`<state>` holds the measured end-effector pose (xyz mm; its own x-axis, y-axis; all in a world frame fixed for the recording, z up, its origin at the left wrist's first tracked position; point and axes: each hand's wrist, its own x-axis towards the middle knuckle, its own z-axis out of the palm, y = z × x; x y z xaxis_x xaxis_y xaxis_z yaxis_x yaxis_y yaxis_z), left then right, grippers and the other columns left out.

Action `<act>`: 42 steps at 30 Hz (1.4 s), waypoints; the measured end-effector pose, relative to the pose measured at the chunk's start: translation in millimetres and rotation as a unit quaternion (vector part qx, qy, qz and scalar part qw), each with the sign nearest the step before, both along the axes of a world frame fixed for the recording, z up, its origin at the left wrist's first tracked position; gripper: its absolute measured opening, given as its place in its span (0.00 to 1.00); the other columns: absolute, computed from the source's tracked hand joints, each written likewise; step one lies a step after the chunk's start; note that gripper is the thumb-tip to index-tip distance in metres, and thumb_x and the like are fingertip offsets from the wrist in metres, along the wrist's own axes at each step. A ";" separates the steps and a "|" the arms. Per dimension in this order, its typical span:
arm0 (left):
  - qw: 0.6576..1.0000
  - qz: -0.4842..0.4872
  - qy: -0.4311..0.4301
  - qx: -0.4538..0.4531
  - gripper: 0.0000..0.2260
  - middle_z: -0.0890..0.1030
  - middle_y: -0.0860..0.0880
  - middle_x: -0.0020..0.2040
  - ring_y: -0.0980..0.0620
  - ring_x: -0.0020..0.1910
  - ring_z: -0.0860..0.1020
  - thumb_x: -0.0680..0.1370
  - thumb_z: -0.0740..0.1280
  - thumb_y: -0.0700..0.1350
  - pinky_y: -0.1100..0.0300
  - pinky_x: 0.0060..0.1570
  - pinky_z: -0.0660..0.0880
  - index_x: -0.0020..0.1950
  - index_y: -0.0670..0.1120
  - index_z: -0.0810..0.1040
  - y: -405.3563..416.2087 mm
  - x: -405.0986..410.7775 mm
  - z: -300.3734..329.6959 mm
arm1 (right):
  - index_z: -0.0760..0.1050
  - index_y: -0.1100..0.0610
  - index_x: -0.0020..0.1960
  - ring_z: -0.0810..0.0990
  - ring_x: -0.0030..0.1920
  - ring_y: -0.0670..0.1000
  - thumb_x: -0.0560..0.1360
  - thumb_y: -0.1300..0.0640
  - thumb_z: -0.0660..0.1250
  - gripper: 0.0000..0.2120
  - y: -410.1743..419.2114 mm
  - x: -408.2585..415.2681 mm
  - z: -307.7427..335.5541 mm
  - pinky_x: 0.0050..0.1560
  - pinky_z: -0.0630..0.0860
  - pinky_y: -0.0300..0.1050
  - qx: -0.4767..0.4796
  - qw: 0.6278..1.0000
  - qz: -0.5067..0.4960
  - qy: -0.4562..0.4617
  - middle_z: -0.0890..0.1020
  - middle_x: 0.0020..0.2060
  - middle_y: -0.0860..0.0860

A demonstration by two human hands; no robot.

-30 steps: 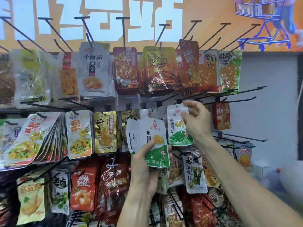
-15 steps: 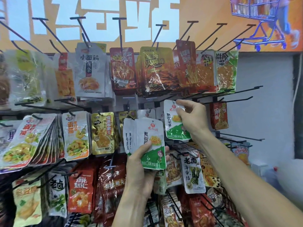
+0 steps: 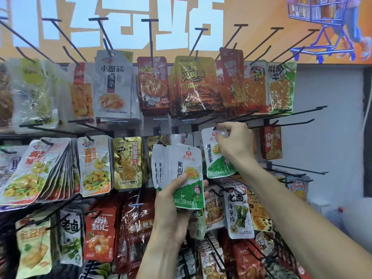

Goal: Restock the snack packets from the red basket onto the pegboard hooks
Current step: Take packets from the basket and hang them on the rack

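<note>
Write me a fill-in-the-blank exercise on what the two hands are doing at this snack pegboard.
1. The left hand holds a fanned ____ of white-and-green packets.
2. The right hand pinches a single packet near its ____ edge.
3. That packet is raised to the ____ row of hooks.

Missing words: stack; top; middle
</note>
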<state>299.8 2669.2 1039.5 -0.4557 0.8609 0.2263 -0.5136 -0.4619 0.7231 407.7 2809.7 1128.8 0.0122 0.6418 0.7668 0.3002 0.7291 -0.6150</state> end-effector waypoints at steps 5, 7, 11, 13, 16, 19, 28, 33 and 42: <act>1.000 -0.011 0.018 0.005 0.16 0.86 0.32 0.53 0.35 0.51 0.87 0.73 0.70 0.41 0.48 0.45 0.85 0.58 0.33 0.82 2.1 -1.9 -1.2 | 0.85 0.56 0.56 0.84 0.53 0.56 0.77 0.60 0.74 0.09 25.7 -30.2 1.5 0.47 0.76 0.45 -0.052 0.999 -0.003 -0.018 0.87 0.51 0.53; 1.000 -0.015 0.020 0.005 0.17 0.86 0.32 0.53 0.36 0.50 0.87 0.73 0.70 0.41 0.47 0.47 0.85 0.58 0.33 0.82 3.5 -2.1 -0.3 | 0.84 0.53 0.57 0.84 0.53 0.58 0.77 0.59 0.74 0.09 33.7 -39.2 2.1 0.45 0.74 0.44 -0.083 0.996 0.001 -0.039 0.87 0.52 0.53; 1.000 -0.017 0.014 0.012 0.20 0.85 0.32 0.55 0.36 0.51 0.86 0.74 0.70 0.40 0.42 0.51 0.84 0.63 0.33 0.80 7.0 -5.6 -2.1 | 0.82 0.53 0.63 0.82 0.59 0.53 0.80 0.50 0.71 0.13 10.1 -26.5 -15.5 0.55 0.75 0.45 -0.086 0.995 0.024 0.035 0.85 0.58 0.49; 1.000 -0.011 0.017 0.004 0.22 0.85 0.32 0.57 0.36 0.50 0.85 0.71 0.72 0.41 0.43 0.51 0.84 0.64 0.33 0.82 11.1 -8.0 -4.4 | 0.82 0.51 0.58 0.83 0.55 0.48 0.76 0.41 0.74 0.17 -14.2 -16.8 -35.7 0.57 0.79 0.47 -0.115 0.982 0.117 0.092 0.85 0.53 0.46; 1.000 -0.014 0.013 -0.011 0.22 0.84 0.32 0.58 0.38 0.50 0.82 0.70 0.73 0.42 0.47 0.51 0.80 0.61 0.33 0.83 16.2 -6.1 -5.6 | 0.78 0.53 0.60 0.87 0.48 0.51 0.66 0.44 0.83 0.27 -39.3 -13.2 -53.8 0.48 0.84 0.51 -0.204 0.948 0.221 0.105 0.86 0.49 0.50; 1.000 -0.025 0.002 -0.001 0.20 0.84 0.33 0.60 0.39 0.50 0.82 0.73 0.73 0.43 0.48 0.50 0.79 0.63 0.36 0.84 18.4 -1.2 -5.3 | 0.76 0.58 0.61 0.89 0.42 0.55 0.67 0.61 0.83 0.26 -42.0 -13.5 -55.3 0.42 0.85 0.53 -0.234 0.917 0.274 0.170 0.88 0.44 0.55; 0.999 -0.013 -0.044 0.002 0.10 0.86 0.36 0.56 0.40 0.50 0.85 0.78 0.70 0.41 0.45 0.52 0.80 0.53 0.37 0.87 17.0 7.5 -0.4 | 0.72 0.55 0.58 0.88 0.44 0.55 0.75 0.64 0.77 0.17 -22.4 4.2 -53.1 0.42 0.86 0.56 -0.144 0.928 0.230 0.254 0.88 0.45 0.54; 0.999 -0.011 -0.043 -0.002 0.10 0.87 0.34 0.53 0.36 0.50 0.87 0.80 0.68 0.38 0.47 0.44 0.87 0.58 0.34 0.82 9.1 9.5 4.0 | 0.80 0.50 0.57 0.86 0.49 0.53 0.78 0.62 0.74 0.11 -0.4 9.4 -32.5 0.45 0.83 0.47 -0.080 0.957 0.192 0.202 0.86 0.48 0.52; 0.999 0.003 -0.048 -0.002 0.09 0.86 0.33 0.53 0.33 0.53 0.86 0.80 0.68 0.38 0.46 0.42 0.86 0.56 0.34 0.82 6.2 6.0 3.5 | 0.84 0.52 0.61 0.79 0.35 0.50 0.80 0.64 0.71 0.13 6.8 10.3 -14.6 0.25 0.76 0.43 -0.101 0.975 0.157 0.124 0.84 0.53 0.53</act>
<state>305.7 2675.4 1043.0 -0.4805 0.8586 0.1787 -0.5777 -0.4632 0.6721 418.0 2816.5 1114.1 -0.0391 0.7810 0.6233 -0.0946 0.6181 -0.7804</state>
